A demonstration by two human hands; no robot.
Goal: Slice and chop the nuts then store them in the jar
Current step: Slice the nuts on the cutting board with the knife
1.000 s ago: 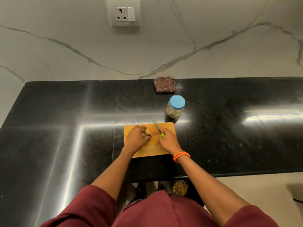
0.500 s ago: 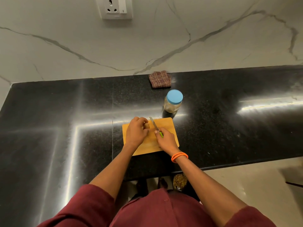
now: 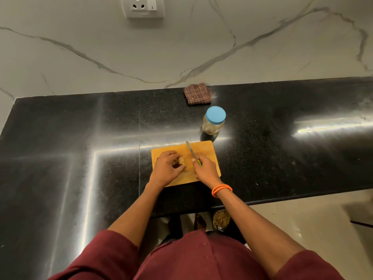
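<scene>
Curled round the green handle, the right hand (image 3: 206, 168) holds a small knife (image 3: 190, 151) with its forefinger laid along the top, and the blade points away over the board toward the jar. That finger on the spine looks meant to steady a short, thin blade for fine cuts. Beside it, the left hand (image 3: 166, 168) has its fingers bent over a small pale clump of nuts (image 3: 181, 161), pinning them to the wood so they cannot roll; the fingertips look tucked back from the blade, though that is hard to tell at this size. Knife and nuts sit just apart, with a strip of bare board between them, so my reading is that the cutting is under way and a stroke is about to come down rather than landing now.

Both hands work on the chopping board (image 3: 207, 147), a light wooden one lying flat on the black counter (image 3: 80, 138) near its front edge, close to the body where pressure is easy to apply. Just beyond the board's far right corner stands the jar (image 3: 213, 123), upright, its blue lid on, within easy reach for the storing step, which is not yet begun. Whether it already has anything in it I cannot tell. Farther back, against the marble wall, lies a folded checked cloth (image 3: 198, 93), well clear of the work
</scene>
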